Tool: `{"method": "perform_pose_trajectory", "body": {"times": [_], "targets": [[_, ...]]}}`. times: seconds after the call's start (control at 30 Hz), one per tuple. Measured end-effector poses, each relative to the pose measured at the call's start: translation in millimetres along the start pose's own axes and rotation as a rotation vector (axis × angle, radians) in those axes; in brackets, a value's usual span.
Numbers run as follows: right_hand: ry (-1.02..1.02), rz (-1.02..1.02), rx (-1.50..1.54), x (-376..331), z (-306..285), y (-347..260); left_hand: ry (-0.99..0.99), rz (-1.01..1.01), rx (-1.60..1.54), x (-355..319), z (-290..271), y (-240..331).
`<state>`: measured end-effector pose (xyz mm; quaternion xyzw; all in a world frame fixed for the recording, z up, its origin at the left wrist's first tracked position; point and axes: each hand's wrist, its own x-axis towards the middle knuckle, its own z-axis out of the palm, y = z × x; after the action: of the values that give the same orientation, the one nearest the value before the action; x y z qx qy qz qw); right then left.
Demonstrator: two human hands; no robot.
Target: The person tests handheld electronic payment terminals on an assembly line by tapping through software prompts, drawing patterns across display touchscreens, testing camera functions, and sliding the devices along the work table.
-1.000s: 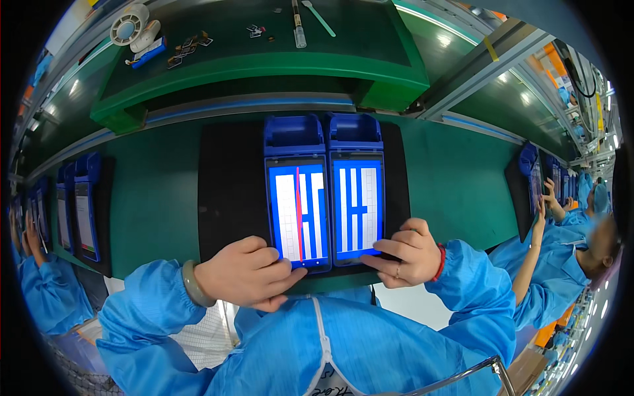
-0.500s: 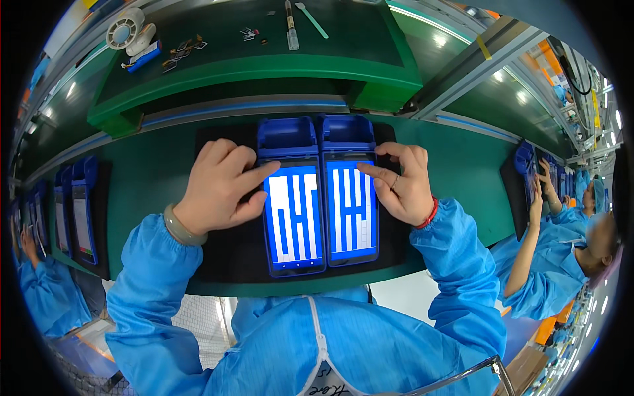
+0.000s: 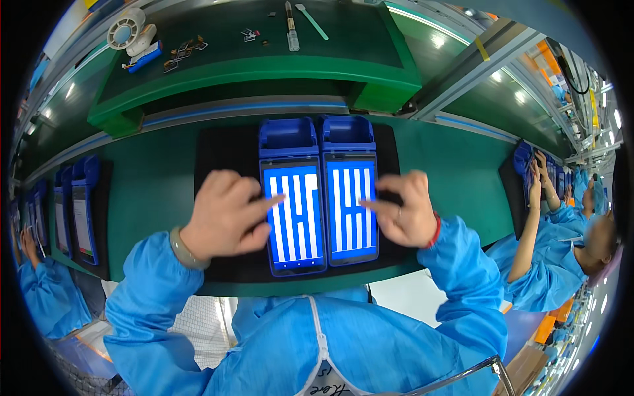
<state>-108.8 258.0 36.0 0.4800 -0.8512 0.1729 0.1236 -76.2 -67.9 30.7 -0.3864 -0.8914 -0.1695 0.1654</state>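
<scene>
Two blue handheld payment terminals with printer bays lie side by side on a black mat (image 3: pixel 228 148). The left terminal (image 3: pixel 297 244) and the right terminal (image 3: pixel 353 241) both have lit screens with blue and white stripes. My left hand (image 3: pixel 228 214) points its index finger onto the left screen, the other fingers loosely curled; it holds nothing. From the other side, my right hand (image 3: pixel 404 210) reaches an index finger onto the right screen, also with nothing in it. Both hands are slightly blurred. The empty bays (image 3: pixel 288 134) face away from me.
A green raised shelf (image 3: pixel 264 69) spans the back, carrying a small white fan (image 3: pixel 127 32), small loose cards (image 3: pixel 183 51), a pen (image 3: pixel 291 30) and a pale green stick tool (image 3: pixel 313 22). More terminals (image 3: pixel 84 211) lie at the left. A co-worker (image 3: pixel 551 244) handles another at the right.
Both hands have slid toward me, their index fingers moving down the screens from near the top. The stripe patterns on both screens have changed.
</scene>
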Motion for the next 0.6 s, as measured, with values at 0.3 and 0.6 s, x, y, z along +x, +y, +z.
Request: {"method": "perform_pose_trajectory", "body": {"times": [0.3, 0.6], "targets": [[-0.042, -0.082, 0.106, -31, -7, -17, -0.197, 0.29, -0.162, -34, -10, 25], [-0.035, -0.039, 0.082, 11, 11, -9, -0.101, 0.155, -0.062, 13, 12, 20]]}}
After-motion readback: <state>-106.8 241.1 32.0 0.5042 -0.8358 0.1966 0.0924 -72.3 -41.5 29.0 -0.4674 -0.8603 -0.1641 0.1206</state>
